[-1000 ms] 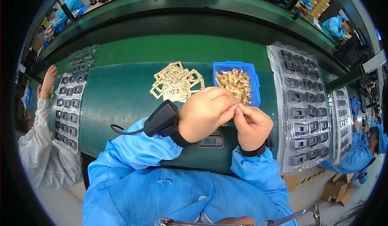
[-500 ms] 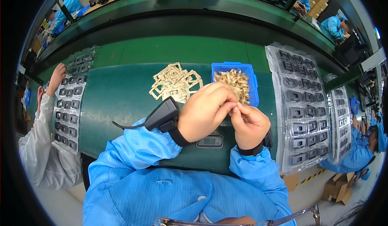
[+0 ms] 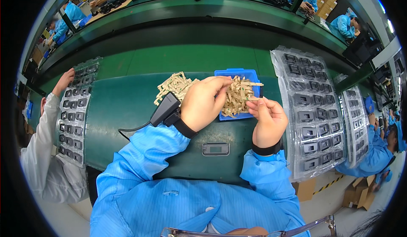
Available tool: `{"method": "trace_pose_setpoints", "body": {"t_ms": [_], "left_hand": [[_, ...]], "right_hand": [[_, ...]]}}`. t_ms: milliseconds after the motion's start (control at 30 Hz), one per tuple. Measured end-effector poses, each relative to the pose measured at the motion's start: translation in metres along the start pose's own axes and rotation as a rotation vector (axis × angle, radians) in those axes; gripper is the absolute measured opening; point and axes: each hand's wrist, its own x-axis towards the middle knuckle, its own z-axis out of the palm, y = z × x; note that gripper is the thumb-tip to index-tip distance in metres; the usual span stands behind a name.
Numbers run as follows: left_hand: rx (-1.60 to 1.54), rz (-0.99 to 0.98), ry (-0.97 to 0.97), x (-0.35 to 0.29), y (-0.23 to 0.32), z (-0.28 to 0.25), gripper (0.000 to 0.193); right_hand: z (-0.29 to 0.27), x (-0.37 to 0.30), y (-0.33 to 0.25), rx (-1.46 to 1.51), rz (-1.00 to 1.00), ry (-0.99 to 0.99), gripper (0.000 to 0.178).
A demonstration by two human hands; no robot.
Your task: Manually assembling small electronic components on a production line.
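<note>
My right hand pinches a thin tan rectangular frame between thumb and fingers. The frame reaches out over the right part of a blue bin, and a dark edge shows at its right end. Curled tan strips fill the bin. Over the bin's left side is my left hand, with thumb and forefinger apart and no held thing visible. Its palm side is hidden. A loose heap of similar tan frames lies on the green table, just beyond my left wrist.
A small grey device with a display lies near me. Clear plastic trays of black frame-shaped parts line the right side; another such tray lies left, beside a co-worker's hand. A black device is strapped to my left wrist.
My hands have parted: the left moved slightly up and left, the right a little to the right. The tan frame in my right hand now shows. My view has shifted slightly.
</note>
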Motion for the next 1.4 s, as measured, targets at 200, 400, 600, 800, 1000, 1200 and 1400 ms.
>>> {"method": "trace_pose_setpoints", "body": {"t_ms": [200, 400, 600, 800, 1000, 1200, 1400], "left_hand": [[-0.705, -0.333, -0.107, 0.002, 0.004, 0.005, 0.021], [-0.315, 0.002, -0.218, 0.000, 0.008, -0.015, 0.012], [0.256, 0.517, 0.019, -0.011, 0.008, -0.005, 0.020], [0.329, 0.536, 0.051, -0.019, 0.017, 0.003, 0.024], [0.300, 0.528, 0.018, -0.020, 0.014, 0.002, 0.025], [0.340, 0.550, -0.026, -0.020, 0.012, 0.002, 0.029], [0.407, 0.562, -0.037, -0.021, 0.014, 0.002, 0.035]], "right_hand": [[-0.011, -0.003, 0.011, 0.091, -0.027, -0.138, 0.013], [0.001, -0.006, 0.013, -0.006, -0.058, -0.322, 0.031], [0.003, -0.009, 0.014, -0.133, -0.026, -0.242, 0.016], [0.001, -0.013, 0.017, -0.074, 0.017, -0.222, 0.019], [0.002, -0.015, 0.018, -0.126, -0.007, -0.198, 0.018], [0.005, -0.017, 0.017, -0.129, -0.072, -0.161, 0.016], [0.006, -0.018, 0.017, -0.154, -0.112, -0.154, 0.016]]}}
